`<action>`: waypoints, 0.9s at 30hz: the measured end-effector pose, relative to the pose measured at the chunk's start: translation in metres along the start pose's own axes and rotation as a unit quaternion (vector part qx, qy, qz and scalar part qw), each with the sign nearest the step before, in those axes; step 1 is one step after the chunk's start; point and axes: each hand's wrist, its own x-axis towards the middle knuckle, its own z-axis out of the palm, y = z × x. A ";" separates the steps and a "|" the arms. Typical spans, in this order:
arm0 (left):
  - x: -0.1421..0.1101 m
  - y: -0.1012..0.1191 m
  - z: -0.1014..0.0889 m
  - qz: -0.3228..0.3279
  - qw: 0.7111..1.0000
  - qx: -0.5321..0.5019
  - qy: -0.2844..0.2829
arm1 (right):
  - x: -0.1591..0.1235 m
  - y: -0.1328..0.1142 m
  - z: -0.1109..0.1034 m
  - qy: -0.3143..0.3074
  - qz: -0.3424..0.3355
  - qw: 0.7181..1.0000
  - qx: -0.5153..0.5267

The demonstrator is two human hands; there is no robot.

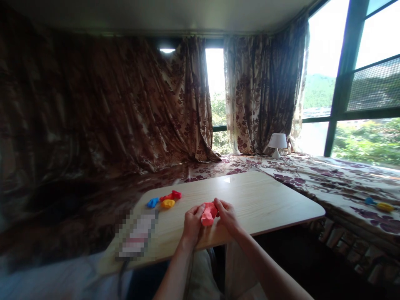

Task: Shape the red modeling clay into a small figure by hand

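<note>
A pink-red lump of modelling clay (208, 213) is held over the near edge of a light wooden table (265, 200). My left hand (192, 225) grips its left side with curled fingers. My right hand (227, 215) pinches its right side from above. Further back on the left of the table lie three small clay pieces: a blue one (152, 203), a yellow one (168, 203) and a red one (173, 195).
A blurred flat packet (137, 235) lies at the table's near left. Patterned cloth covers the ledge behind and to the right, with a small white lamp (277, 143) and a blue-and-yellow item (379, 204) on it. Curtains and windows stand beyond.
</note>
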 end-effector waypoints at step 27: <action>-0.002 0.002 0.003 0.045 0.993 0.100 -0.034 | -0.001 -0.007 -0.006 0.017 -0.043 0.999 0.009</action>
